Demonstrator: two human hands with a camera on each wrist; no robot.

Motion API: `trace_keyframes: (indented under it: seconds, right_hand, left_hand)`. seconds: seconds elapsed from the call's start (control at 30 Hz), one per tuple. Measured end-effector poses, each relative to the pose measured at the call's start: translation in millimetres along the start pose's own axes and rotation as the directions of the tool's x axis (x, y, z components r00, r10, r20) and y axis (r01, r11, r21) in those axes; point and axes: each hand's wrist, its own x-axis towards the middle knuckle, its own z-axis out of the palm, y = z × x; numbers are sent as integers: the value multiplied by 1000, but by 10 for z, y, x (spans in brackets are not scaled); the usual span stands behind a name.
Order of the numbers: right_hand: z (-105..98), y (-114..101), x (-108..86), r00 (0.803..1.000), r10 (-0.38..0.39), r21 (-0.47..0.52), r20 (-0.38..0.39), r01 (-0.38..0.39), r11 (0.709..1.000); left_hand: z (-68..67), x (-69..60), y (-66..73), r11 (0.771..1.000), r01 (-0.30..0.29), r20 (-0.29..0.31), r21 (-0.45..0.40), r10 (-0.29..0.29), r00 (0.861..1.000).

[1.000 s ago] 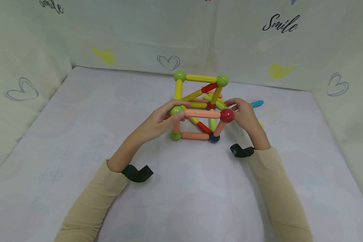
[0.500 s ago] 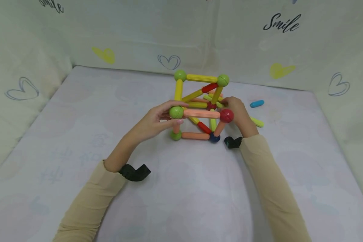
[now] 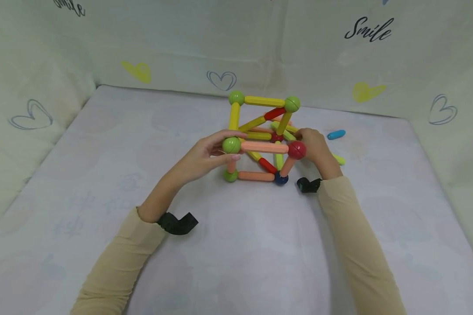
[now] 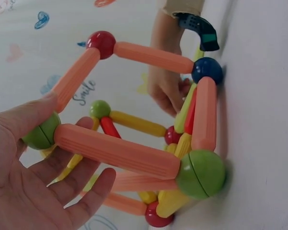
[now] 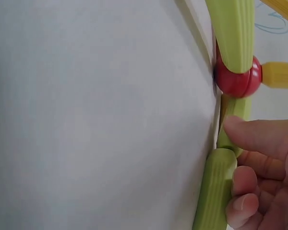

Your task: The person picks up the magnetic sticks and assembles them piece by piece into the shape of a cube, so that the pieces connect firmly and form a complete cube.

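A frame of magnetic rods and balls stands on the table: salmon rods [image 3: 264, 147], yellow rods, and green, red and dark blue balls. My left hand [image 3: 205, 155] grips its near upper-left green ball [image 3: 231, 145]; in the left wrist view the thumb lies on that green ball [image 4: 42, 133], the other fingers spread behind a salmon rod [image 4: 117, 149]. On the frame's right side, behind the red ball [image 3: 297, 149], is my right hand [image 3: 314, 146]. In the right wrist view it pinches a light green rod [image 5: 239, 109] low beside a red ball [image 5: 237, 79].
A blue rod [image 3: 336, 134] lies on the table right of the right hand. A light green rod [image 3: 339, 159] lies partly hidden by the right wrist. Several loose rods lie behind the frame. A printed cloth [image 3: 173, 39] hangs at the back.
My right hand moved left and in toward the loose rods, then slightly back right, now with a light green rod. The left thumb slid from across the green ball to below it.
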Motion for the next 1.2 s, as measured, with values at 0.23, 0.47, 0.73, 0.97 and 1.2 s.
trace_keyframes:
  seconds: [0.23, 0.47, 0.73, 0.97, 1.2]
  right_hand:
    - [0, 198, -151, 1000, -11, 57, 18, 10, 998]
    - [-20, 330, -421, 1000, -24, 182, 15, 20, 983]
    - [-167, 330, -833, 974, -43, 325, -220, 115, 939]
    - [-411, 140, -1314, 802, -96, 434, -589, 414, 800]
    - [-401, -151, -1657, 720, -299, 441, -627, 644, 626]
  left_hand:
    - [14, 4, -20, 1000, 5, 7, -13, -5, 1000]
    - [0, -1, -15, 1000, -2, 7, -25, 2, 1000]
    - [-9, -2, -26, 999, 3, -2, -34, -3, 1000]
    - [-3, 3, -12, 1000, 8, 0, -27, -8, 1000]
    - [12, 10, -10, 1000, 11, -2, -29, -11, 1000]
